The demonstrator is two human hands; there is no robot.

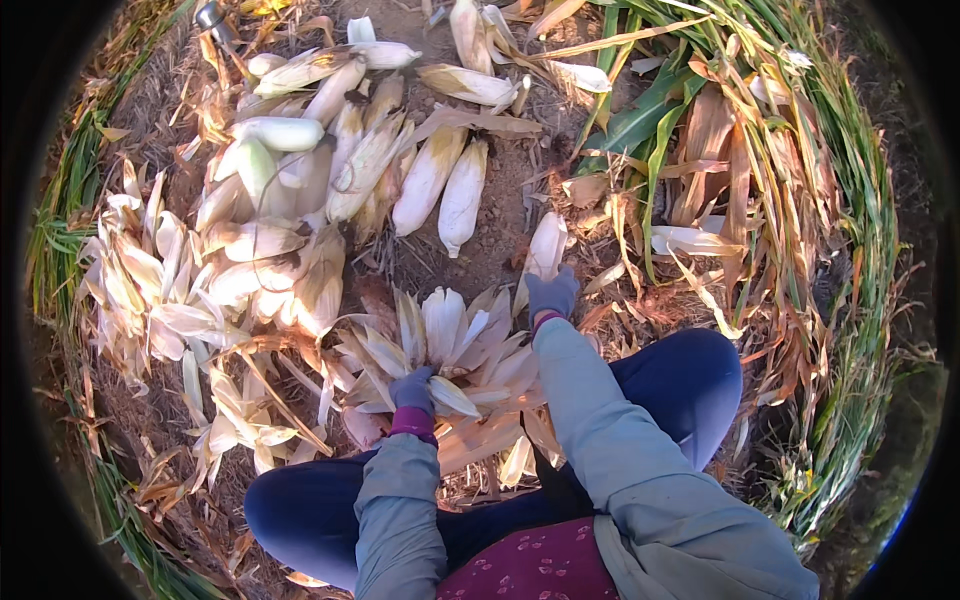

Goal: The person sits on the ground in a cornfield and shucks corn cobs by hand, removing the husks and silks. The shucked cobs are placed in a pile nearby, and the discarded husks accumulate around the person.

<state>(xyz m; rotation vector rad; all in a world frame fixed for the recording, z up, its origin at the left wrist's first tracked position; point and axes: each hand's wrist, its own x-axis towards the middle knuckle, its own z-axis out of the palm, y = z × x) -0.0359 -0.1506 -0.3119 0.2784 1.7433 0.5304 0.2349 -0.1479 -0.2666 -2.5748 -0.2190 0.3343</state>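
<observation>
My right hand (553, 293), in a grey glove, is closed on the lower part of a pale corn ear in its husk (547, 246), which points away from me. My left hand (412, 390), also gloved, grips the near edge of a spread bunch of dry corn husks (445, 325) in front of my lap. Its fingertips are partly hidden among the husk leaves. Just beyond my hands, two husked-over ears (464, 198) lie side by side on bare soil.
A heap of unpeeled ears (360, 170) lies at far left, with opened husks (165, 270) nearer. Green and dried stalks (700, 130) are piled at right. A metal flask-like object (212, 18) stands at the far left edge. My bent knees (690, 385) flank the husks.
</observation>
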